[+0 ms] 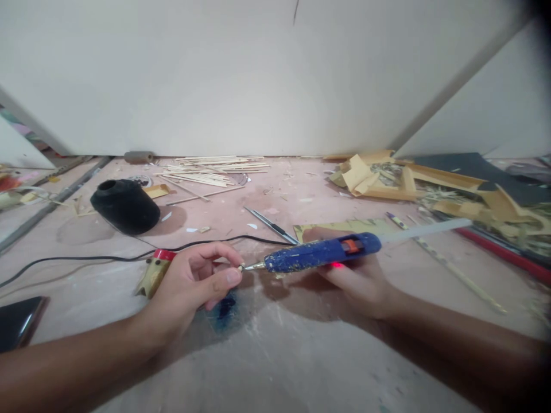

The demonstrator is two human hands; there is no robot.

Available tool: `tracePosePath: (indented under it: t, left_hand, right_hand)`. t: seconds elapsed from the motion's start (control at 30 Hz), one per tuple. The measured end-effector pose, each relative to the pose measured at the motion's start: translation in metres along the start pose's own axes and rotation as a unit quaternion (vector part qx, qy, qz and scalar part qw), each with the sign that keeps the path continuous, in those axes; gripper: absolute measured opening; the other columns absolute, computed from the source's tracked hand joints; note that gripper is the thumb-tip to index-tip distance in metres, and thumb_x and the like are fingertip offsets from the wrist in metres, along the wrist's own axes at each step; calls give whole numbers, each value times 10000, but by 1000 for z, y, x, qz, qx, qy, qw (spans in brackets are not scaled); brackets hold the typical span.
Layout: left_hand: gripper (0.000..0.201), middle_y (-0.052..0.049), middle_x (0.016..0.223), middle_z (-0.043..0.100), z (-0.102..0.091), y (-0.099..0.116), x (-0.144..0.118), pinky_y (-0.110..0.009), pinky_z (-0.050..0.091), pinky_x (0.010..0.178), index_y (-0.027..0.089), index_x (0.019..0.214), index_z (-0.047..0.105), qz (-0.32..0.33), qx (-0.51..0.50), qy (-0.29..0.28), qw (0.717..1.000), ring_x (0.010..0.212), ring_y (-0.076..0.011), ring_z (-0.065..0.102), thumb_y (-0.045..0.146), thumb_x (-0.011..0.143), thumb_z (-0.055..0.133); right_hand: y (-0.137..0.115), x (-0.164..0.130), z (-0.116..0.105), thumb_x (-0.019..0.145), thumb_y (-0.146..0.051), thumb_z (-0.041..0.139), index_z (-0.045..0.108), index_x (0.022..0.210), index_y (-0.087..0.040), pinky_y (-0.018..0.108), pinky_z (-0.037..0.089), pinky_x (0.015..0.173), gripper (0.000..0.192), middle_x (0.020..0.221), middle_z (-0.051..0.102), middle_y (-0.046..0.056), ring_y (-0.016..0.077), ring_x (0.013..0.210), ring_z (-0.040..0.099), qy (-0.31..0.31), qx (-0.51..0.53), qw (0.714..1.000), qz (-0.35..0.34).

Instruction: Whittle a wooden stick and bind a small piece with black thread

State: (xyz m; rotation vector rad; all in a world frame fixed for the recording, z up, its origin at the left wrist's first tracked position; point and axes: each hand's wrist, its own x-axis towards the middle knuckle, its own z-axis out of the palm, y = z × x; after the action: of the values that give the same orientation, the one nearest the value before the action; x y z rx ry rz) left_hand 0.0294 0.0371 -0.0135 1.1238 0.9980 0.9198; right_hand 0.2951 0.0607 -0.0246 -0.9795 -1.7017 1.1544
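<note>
— What is the right hand (359,281) holding?

— A blue glue gun (322,253), gripped around its body, a red light glowing on its underside and a clear glue stick (424,229) poking out the back, away from the nozzle.

— And the left hand (196,284)?

— Its thumb and fingers are pinched narrow, right at the metal nozzle tip. Something tiny sits between them; I cannot tell what.

— Anything around them?

— A black cord (107,258) runs behind the left hand, a black pot (124,205) lies on its side farther beyond. Wooden sticks (210,169) are heaped well past both hands, cardboard scraps (387,175) beyond the right one.
</note>
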Motion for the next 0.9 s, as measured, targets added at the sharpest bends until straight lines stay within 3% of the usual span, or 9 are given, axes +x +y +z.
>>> tracePosePath:
  t: [0.2, 0.37, 0.53, 0.7, 0.9]
  left_hand:
    - [255, 61, 537, 474, -3, -2, 0, -178, 226, 447, 193, 900, 691, 6, 3, 0, 1000, 444, -46, 364, 414, 832, 797]
    - [222, 18, 747, 666, -5, -4, 0, -156, 287, 435, 201, 913, 678, 13, -4, -15, 1000, 402, 0, 403, 361, 836, 811]
    - [221, 84, 475, 527, -5, -5, -1, -124, 267, 390, 195, 892, 657, 15, 15, -6, 1000, 346, -23, 404, 327, 828, 822]
    - [232, -23, 774, 724, -3, -1, -2, -132, 331, 392, 169, 836, 660, 33, 87, 23, 995, 445, -37, 482, 310, 791, 839]
    - [184, -47, 789, 723, 0, 1, -5, -182, 410, 494, 178, 824, 665, 68, 159, 45, 984, 620, -119, 595, 267, 770, 815]
  right_hand:
    - [2, -1, 1, 805, -301, 674, 539, 686, -228, 321, 428, 585, 194, 667, 561, 17, 205, 632, 543, 22, -10, 1000, 0]
    - [6, -2, 0, 841, -235, 625, 580, 752, -219, 304, 370, 579, 101, 691, 543, 5, 180, 626, 505, 19, -6, 1000, -6]
    - [3, 1, -1, 831, -197, 606, 577, 754, -213, 302, 337, 578, 84, 676, 510, -3, 168, 620, 461, 6, -28, 999, -30]
    - [-2, 3, 0, 810, -170, 588, 549, 725, -213, 301, 303, 556, 103, 667, 486, -11, 155, 597, 437, -14, -24, 998, -50]
    - [1, 1, -1, 791, -147, 570, 538, 727, -214, 300, 284, 554, 98, 658, 452, -19, 148, 592, 414, -20, -29, 998, -49]
